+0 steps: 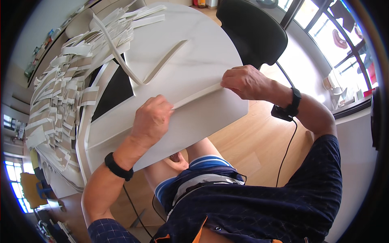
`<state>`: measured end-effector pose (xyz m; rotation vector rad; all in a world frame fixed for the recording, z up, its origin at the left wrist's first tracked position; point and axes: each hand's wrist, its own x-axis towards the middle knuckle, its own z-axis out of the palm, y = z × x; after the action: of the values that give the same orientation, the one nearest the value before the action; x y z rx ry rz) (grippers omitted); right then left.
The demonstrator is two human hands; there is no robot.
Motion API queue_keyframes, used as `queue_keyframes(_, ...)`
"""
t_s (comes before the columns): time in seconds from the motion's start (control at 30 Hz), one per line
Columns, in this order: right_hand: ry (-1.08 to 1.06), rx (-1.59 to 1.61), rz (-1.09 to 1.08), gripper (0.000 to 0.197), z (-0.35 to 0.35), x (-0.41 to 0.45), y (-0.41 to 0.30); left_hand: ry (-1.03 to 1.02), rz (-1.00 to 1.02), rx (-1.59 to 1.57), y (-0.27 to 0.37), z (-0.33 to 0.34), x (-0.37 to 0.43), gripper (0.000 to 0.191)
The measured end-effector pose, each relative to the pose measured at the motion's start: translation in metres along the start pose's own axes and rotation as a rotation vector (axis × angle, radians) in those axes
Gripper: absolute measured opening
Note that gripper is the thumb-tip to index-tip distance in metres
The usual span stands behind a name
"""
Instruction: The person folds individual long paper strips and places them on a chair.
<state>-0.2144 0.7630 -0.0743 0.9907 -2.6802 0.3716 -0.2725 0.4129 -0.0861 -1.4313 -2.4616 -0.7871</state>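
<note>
A narrow white strip [196,96] runs taut between my two hands, just over the near part of the white table [206,36]. My left hand [153,117] is closed on its left end, knuckles up. At the other end my right hand [243,82] pinches the strip between thumb and fingers, near the table's right edge. Beyond my left hand lies a long folded strip [165,62], sharply bent, with one arm reaching over the pile. Many white and beige strips [63,100] are heaped on the left. What the strips are made of is hard to tell.
A black panel [114,88] lies partly under the strips. The black chair [252,30] stands against the far right of the table. Cables [287,152] hang from the bands on both wrists. Wooden floor [240,152] shows below the table edge, and a window [328,33] is at right.
</note>
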Motion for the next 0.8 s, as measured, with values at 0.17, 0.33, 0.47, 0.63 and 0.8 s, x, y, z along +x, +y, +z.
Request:
queue_keyframes(0.17,-0.102,-0.08,0.029,0.011,-0.002,-0.001,-0.007,-0.064,0.036,0.097,0.007,-0.005,-0.005,0.018)
queue_keyframes(0.33,-0.229,-0.193,0.131,0.004,-0.004,0.003,-0.027,-0.112,0.078,0.152,0.006,-0.003,-0.009,0.023)
queue_keyframes(0.47,-0.112,-0.182,0.098,0.057,0.007,0.021,-0.067,-0.149,0.069,0.164,0.008,-0.006,-0.006,0.025)
queue_keyframes(0.63,-0.429,0.031,0.265,0.087,0.038,0.033,-0.098,-0.141,0.081,0.16,0.009,-0.007,-0.009,0.025)
queue_keyframes(0.8,-0.448,-0.148,0.611,0.09,-0.002,-0.05,-0.053,-0.138,0.078,0.153,0.01,-0.003,-0.005,0.025)
